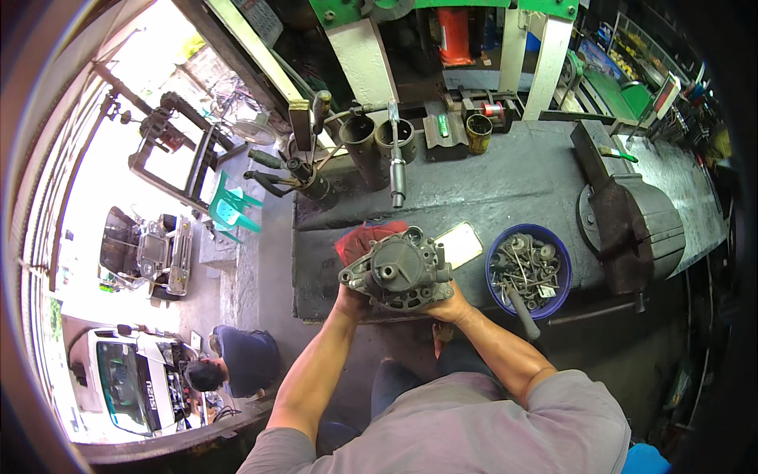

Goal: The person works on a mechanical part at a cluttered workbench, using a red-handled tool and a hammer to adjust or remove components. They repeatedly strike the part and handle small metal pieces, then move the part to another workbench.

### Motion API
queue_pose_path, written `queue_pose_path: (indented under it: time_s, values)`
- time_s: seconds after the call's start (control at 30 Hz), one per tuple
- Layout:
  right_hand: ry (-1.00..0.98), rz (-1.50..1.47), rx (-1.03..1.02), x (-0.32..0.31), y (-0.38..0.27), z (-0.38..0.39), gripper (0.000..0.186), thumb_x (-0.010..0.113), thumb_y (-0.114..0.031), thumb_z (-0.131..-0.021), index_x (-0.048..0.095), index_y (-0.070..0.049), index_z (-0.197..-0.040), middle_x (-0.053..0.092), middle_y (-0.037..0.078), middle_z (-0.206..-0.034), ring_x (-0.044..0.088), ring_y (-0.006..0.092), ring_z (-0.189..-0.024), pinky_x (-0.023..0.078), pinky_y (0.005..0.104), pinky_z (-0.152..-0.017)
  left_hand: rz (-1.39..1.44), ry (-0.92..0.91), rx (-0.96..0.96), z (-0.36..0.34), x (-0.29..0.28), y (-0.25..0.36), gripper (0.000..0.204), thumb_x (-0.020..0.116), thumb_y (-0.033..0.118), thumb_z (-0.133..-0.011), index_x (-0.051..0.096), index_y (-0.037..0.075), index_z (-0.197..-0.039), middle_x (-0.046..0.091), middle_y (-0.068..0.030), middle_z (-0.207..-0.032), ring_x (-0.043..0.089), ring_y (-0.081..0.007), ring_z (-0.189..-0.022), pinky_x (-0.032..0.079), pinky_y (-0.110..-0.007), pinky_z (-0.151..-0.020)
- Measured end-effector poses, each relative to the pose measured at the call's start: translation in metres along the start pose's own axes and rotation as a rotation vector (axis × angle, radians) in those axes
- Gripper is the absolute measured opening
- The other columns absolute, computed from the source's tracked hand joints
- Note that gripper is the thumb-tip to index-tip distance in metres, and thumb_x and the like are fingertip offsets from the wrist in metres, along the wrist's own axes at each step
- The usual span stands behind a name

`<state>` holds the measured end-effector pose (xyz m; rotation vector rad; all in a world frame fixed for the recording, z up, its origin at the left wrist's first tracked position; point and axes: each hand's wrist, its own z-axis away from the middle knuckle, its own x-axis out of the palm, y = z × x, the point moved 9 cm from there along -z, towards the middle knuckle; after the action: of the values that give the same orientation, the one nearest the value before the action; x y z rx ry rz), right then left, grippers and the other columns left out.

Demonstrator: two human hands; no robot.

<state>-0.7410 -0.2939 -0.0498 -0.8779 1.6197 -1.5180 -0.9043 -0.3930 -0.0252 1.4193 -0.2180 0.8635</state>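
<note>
Close in front of me, at the near edge of the dark workbench (505, 186), I hold a greasy grey alternator (397, 267) between both hands. My left hand (352, 302) grips its left side from below. On the other side my right hand (449, 306) is closed round its lower right edge. The fingers are partly hidden under the housing. A red cloth (365, 239) lies just behind it to the left. Beside it on the right is a pale rectangular tray (462, 245).
To the right, a blue basin (567, 276) holds metal parts, with a dark handle (523, 314) sticking out. A large vise (624, 225) stands beyond it. Metal cylinders (365, 154) with tools line the back left. Another person (243, 359) bends by a vehicle at lower left.
</note>
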Motion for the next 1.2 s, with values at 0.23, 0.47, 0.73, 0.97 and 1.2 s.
queue_pose_path:
  time_s: [0.23,0.47,0.73,0.97,1.2]
  values:
    - [0.187,0.002,0.173,0.004,0.026,0.002,0.078,0.103,-0.017,-0.069,0.068,-0.006,-0.138,0.074,0.009,-0.134,0.069,0.0239,-0.124,0.056,0.0418,-0.111,0.104,-0.003,-0.261,-0.040,-0.054,-0.047,0.053,0.064,0.033,-0.106,0.062,0.006,-0.151,0.070,-0.0107,-0.146,0.068,-0.0263,-0.131,0.053,-0.045,-0.116]
    - [0.371,0.239,0.379,0.000,0.008,0.029,0.089,0.102,-0.012,-0.067,0.061,-0.005,-0.146,0.063,0.015,-0.150,0.061,0.0299,-0.138,0.049,0.0420,-0.118,-0.895,0.221,0.173,-0.052,-0.097,0.054,0.041,0.070,0.033,-0.105,0.071,0.001,-0.131,0.079,-0.0172,-0.117,0.074,-0.0279,-0.103,0.056,-0.047,-0.095]
    - [0.716,0.432,0.446,0.017,-0.033,0.128,0.110,0.096,-0.022,-0.078,0.035,-0.002,-0.167,0.046,0.026,-0.166,0.045,0.0404,-0.155,0.038,0.0447,-0.130,-1.420,-0.124,0.320,-0.029,-0.001,0.161,0.084,0.079,0.010,-0.080,0.049,0.000,-0.158,0.058,-0.0253,-0.155,0.054,-0.0395,-0.147,0.040,-0.046,-0.127]
    - [0.775,0.588,0.338,0.017,-0.071,0.096,0.106,0.094,-0.024,-0.080,0.036,0.001,-0.165,0.048,0.029,-0.162,0.047,0.0437,-0.152,0.040,0.0457,-0.128,-1.849,-0.640,0.550,0.008,0.194,0.150,0.094,0.096,0.029,-0.073,0.053,0.006,-0.154,0.065,-0.0193,-0.143,0.065,-0.0387,-0.132,0.054,-0.046,-0.112]
    - [0.992,1.270,0.342,-0.064,-0.122,0.135,0.060,0.080,-0.025,-0.091,0.062,-0.007,-0.145,0.066,0.018,-0.135,0.062,0.0371,-0.129,0.046,0.0518,-0.110,-2.021,-0.679,0.314,-0.001,0.220,0.134,0.087,0.097,0.023,-0.070,0.060,0.009,-0.148,0.068,-0.0209,-0.132,0.069,-0.0396,-0.123,0.060,-0.047,-0.100]
